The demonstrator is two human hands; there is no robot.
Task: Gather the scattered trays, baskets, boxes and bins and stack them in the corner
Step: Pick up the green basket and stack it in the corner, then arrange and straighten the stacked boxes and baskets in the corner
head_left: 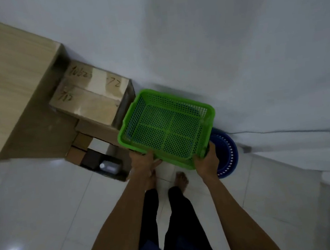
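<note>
From the head view, the person carries a green basket [166, 128] at its near rim; the left hand [143, 160] curls round one corner and the right hand [206, 162] round the other, probably to keep it level; it hangs above a blue basket [225, 152] on the floor by the wall, beside cardboard boxes [92, 96]; I judge it is meant to stack there.

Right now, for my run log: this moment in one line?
left hand: grips green basket | right hand: same | blue basket: on floor
</note>
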